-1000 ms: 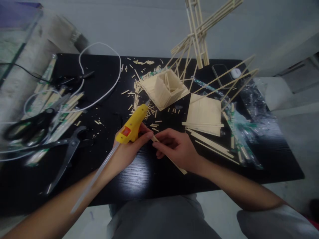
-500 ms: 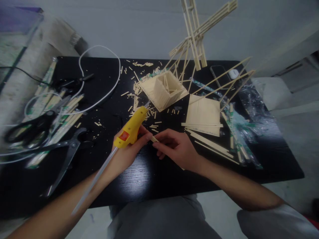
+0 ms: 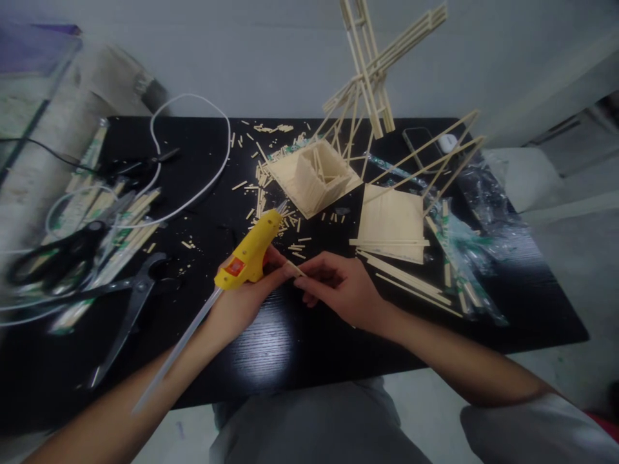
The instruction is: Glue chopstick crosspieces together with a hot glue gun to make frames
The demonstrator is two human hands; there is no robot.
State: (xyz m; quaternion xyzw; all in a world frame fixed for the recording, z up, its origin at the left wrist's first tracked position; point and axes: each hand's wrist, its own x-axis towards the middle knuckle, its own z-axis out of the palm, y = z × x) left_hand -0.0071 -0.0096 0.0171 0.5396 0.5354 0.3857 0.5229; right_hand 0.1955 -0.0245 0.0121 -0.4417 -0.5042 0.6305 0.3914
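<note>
A yellow hot glue gun (image 3: 256, 243), with a clear glue stick (image 3: 176, 351) trailing from its back, is held in my left hand (image 3: 244, 306). Its nozzle points up and away. The left thumb and finger also meet the near end of a short wooden stick (image 3: 294, 269). My right hand (image 3: 351, 290) pinches that same stick from the other side, its lower fingers curled beneath. Just beyond my hands lie small cut stick pieces (image 3: 296, 247) and a wooden base with a box-shaped wall of sticks (image 3: 316, 183).
A windmill-like stick frame (image 3: 370, 71) rises at the back. On the right are a square stick panel (image 3: 391, 222), loose sticks (image 3: 411, 277) and plastic wrappers (image 3: 474, 251). Black scissors (image 3: 62, 254), pliers (image 3: 140, 283), a white cable (image 3: 229, 142) and bundled sticks (image 3: 120, 251) crowd the left.
The view has shifted slightly, so the table's things appear a little further left. Both hands keep nearly the same pose around the stick, and the glue gun stays in the left hand.
</note>
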